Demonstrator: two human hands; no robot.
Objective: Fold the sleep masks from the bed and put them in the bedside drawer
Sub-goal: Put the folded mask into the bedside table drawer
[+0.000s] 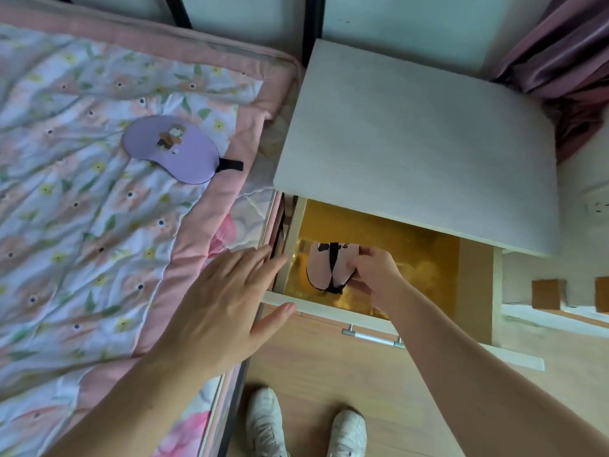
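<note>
My right hand pinches the folded pink mask inside the drawer, placing it. My left hand, fingers spread and empty, hovers beside the drawer; next I judge it fetches the purple mask on the bed.

Nightstand top overhanging open drawer

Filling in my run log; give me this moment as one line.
right hand: holds folded pink mask in open drawer | left hand: open, by drawer's corner | purple mask: unfolded on bed
</note>
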